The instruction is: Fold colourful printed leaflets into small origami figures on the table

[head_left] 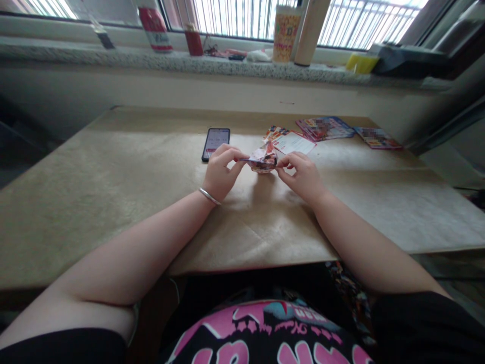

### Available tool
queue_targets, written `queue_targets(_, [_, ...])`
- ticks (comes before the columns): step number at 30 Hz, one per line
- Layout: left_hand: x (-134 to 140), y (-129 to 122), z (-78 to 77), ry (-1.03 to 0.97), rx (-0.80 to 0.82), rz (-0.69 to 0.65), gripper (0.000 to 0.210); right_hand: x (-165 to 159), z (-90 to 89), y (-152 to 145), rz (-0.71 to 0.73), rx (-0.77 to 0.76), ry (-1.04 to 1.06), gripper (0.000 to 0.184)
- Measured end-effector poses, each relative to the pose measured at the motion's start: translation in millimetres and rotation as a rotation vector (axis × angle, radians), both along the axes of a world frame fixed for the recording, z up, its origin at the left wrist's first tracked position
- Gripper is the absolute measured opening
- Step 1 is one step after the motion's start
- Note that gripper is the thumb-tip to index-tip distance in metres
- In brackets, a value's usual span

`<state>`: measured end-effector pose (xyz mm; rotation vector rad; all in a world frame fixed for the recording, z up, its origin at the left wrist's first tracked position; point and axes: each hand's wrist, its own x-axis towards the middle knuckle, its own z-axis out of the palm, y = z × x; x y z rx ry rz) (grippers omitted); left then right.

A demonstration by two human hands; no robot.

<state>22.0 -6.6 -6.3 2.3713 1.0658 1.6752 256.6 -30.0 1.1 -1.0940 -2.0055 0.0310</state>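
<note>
A small folded piece of colourful printed paper (264,160) is held just above the table between my two hands. My left hand (222,169) pinches its left corner between thumb and fingers; a silver bangle circles that wrist. On the other side, my right hand (302,174) pinches the right corner. The paper has several creased layers, with a point sticking up in the middle. Behind it lie a white printed card (294,143) and a patterned orange sheet (275,132), partly overlapping. Close behind my left hand rests a phone (216,139) with its screen lit.
Glossy printed leaflets (326,128) and another small stack (377,138) lie at the table's back right. The pale table (113,202) extends to both sides. On the windowsill stand a red-and-white container (154,29), a red cup (193,40), a patterned tall cup (285,34) and a cylinder (310,33).
</note>
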Motion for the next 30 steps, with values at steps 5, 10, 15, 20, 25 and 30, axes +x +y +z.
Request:
queue_targets(5, [1, -2, 0.2, 0.005, 0.008, -0.004, 0.007, 4, -2.1, 2, 0.010, -0.022, 0.001, 0.003])
queue_targets(10, [4, -6, 2.5, 0.060, 0.050, -0.011, 0.013, 3, -0.4, 2, -0.007, -0.143, 0.155, 0.001])
queue_targets(15, [2, -4, 1.1, 0.128, 0.005, -0.055, 0.018, 5, -6.5, 8, -0.072, -0.269, 0.365, 0.009])
queue_targets(20, [-1, -2, -0.7, 0.202, -0.046, -0.071, 0.022, 11, -14.9, 16, -0.111, -0.329, 0.497, 0.029])
queue_targets(25, [0, -6, 2.3, 0.233, -0.082, -0.112, 0.024, 9, -11.4, 13, -0.081, -0.336, 0.397, 0.050])
queue_targets(30, [0, -10, 6.4, 0.277, -0.140, -0.076, 0.035, 9, -12.0, 16, -0.054, -0.314, 0.349, 0.027])
